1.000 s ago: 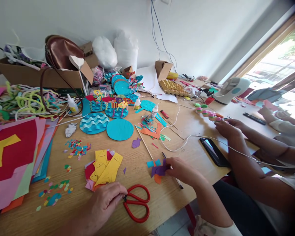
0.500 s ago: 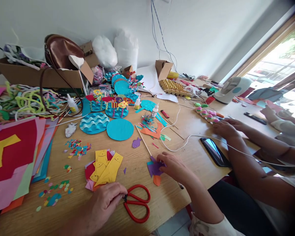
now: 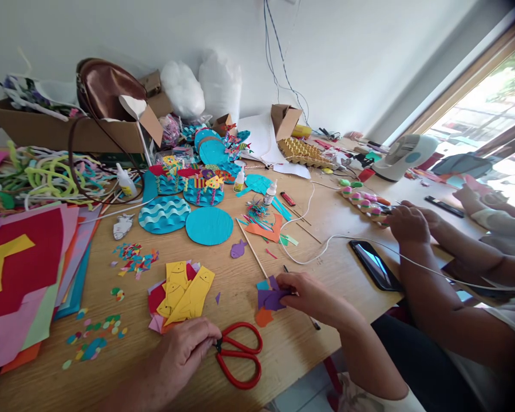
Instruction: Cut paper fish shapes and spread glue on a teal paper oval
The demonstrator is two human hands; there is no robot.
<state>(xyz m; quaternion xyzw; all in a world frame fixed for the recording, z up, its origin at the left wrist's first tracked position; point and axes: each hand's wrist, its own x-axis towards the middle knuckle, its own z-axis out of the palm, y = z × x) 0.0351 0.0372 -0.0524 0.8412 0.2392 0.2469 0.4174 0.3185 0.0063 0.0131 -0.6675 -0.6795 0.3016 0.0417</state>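
Tabletop (image 3: 292, 349): left hand (image 3: 189, 350) seemingly grips red scissors (image 3: 222, 347), handles pointing right; right hand (image 3: 311, 297) pinches purple paper (image 3: 269, 298).

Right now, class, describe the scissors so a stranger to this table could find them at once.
Start at the near edge of the wooden table. Just below the yellow paper fish lie the scissors, their blades tucked under the left hand. Nothing else nearby has two big red loop handles.
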